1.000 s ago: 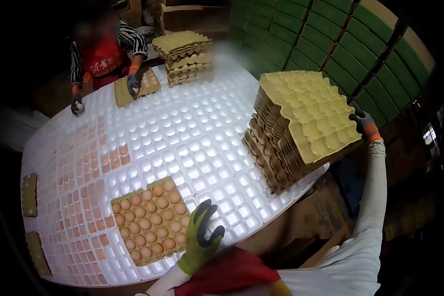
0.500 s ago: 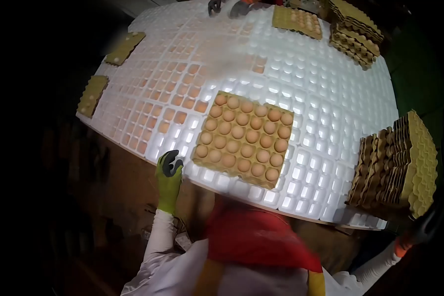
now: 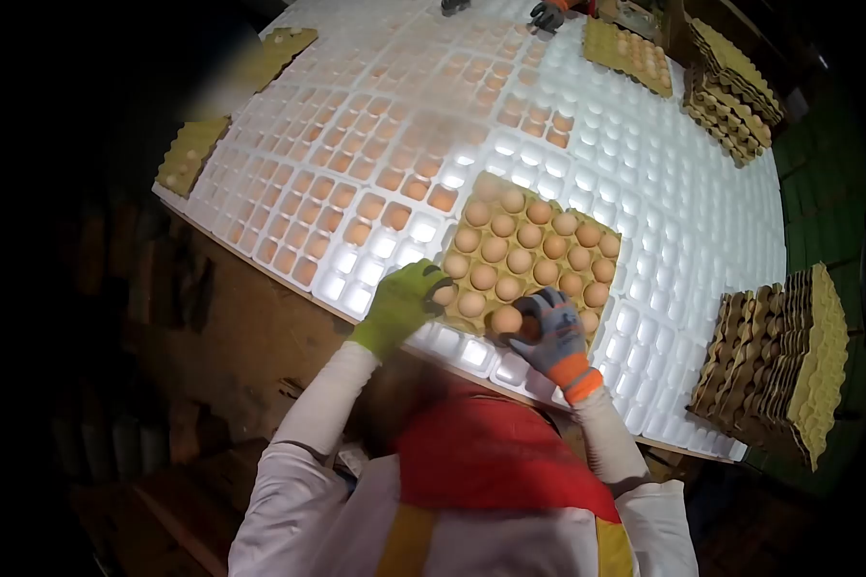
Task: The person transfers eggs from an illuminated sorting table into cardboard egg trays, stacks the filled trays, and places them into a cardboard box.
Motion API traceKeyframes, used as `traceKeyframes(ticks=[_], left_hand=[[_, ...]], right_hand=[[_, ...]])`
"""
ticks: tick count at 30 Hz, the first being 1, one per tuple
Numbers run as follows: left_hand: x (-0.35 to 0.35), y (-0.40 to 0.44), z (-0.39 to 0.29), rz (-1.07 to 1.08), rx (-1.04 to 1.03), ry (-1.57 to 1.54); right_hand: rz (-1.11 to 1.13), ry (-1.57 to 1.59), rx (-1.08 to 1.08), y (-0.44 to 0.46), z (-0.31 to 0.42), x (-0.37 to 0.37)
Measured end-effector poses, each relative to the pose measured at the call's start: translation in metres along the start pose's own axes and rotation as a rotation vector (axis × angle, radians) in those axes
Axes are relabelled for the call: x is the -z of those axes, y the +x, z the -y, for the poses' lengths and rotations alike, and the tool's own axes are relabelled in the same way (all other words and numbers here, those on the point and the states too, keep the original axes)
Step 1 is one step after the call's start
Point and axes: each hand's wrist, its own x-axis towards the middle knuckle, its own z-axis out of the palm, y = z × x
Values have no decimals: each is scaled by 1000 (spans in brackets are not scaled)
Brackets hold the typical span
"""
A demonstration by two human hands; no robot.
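The right hand (image 3: pixel 553 335) grips at least one egg (image 3: pixel 505 319) at the near edge of one egg tray (image 3: pixel 511 242) on the white table (image 3: pixel 669 337), the left hand (image 3: pixel 402 304) curls at one corner, its grip unclear, with two tray stacks (image 3: pixel 772 356) rightward.

No writing can be read. On the back of the grey glove (image 3: pixel 560 338) on the right hand (image 3: pixel 548 332), over the near edge of the tray (image 3: pixel 511 242), are small marks that may be print, too small and blurred to make out as letters or numbers.
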Motion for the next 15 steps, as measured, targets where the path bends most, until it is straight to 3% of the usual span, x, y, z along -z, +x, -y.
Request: traceKeyframes(ticks=[1,2,5,7,9,12,13,15], left_hand=[[8,-3,4,-28,46,-156],[4,-9,26,-88,0,-320],[-12,-13,54,-94,371,-1144],[16,20,25,-10,11,-403],[8,43,11,127,-142,132],[11,66,12,228,-165,265],[13,65,19,213,-96,30],[20,52,43,188,48,-423]], right_hand=[[-25,187,-8,-4,-4,6],[-51,611,-117,-6,3,10],[-95,227,-47,12,28,-9],[2,-37,-127,26,43,-40],[94,-307,-214,39,51,-66],[-53,82,-166,24,37,-47],[-110,216,-151,18,32,-38],[-5,1024,-643,12,35,-9]])
